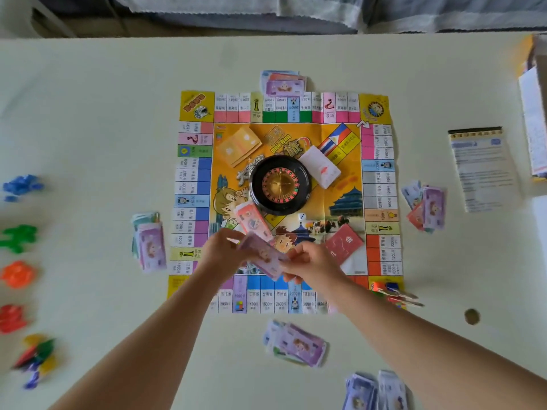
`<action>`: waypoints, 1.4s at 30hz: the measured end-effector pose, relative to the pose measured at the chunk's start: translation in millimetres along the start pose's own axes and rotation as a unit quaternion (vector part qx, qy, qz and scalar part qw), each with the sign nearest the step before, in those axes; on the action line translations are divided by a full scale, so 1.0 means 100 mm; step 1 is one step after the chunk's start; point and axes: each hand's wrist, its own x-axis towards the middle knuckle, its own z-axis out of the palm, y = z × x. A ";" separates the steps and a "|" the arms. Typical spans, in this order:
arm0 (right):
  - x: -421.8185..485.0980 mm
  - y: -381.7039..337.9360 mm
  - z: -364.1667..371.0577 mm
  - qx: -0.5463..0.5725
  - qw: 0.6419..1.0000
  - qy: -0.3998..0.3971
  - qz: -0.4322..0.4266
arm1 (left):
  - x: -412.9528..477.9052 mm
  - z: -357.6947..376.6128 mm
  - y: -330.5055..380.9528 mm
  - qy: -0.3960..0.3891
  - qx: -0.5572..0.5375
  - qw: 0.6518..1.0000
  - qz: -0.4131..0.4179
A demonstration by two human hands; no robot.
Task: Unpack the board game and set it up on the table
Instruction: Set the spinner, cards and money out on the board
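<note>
Possibly the loose notes (262,257) are about to slip and scatter over the board (284,134), as the left hand (222,250) and right hand (310,261) are pinching only their ends above the board's near side on the table (88,113). The purple note's long axis is running left to right, dipping rightward. A pink one is pointing away toward the roulette wheel (279,184).

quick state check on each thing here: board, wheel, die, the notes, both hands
board, unfolded, lying flat
roulette wheel, upright at board centre
die, resting on board beside wheel
banknotes, held between both hands
left hand, grips banknotes
right hand, pinches banknotes
</note>
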 end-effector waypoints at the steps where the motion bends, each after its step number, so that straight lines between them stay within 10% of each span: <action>1: 0.05 -0.05 0.04 0.034 0.999 0.012 0.006 | 0.03 -0.03 -0.01 0.023 -0.028 0.999 0.002; 9: 0.45 -0.16 0.45 0.126 0.981 0.143 0.043 | 0.27 0.03 -0.10 0.040 -0.143 0.987 -0.061; 15: 0.53 -0.01 0.49 -0.149 0.954 0.255 -0.060 | 0.36 0.14 -0.11 0.020 -0.147 0.987 -0.056; 42: -0.51 0.92 0.02 -0.354 0.932 0.012 -0.084 | -0.87 1.12 -1.20 -0.042 -0.096 0.988 -0.117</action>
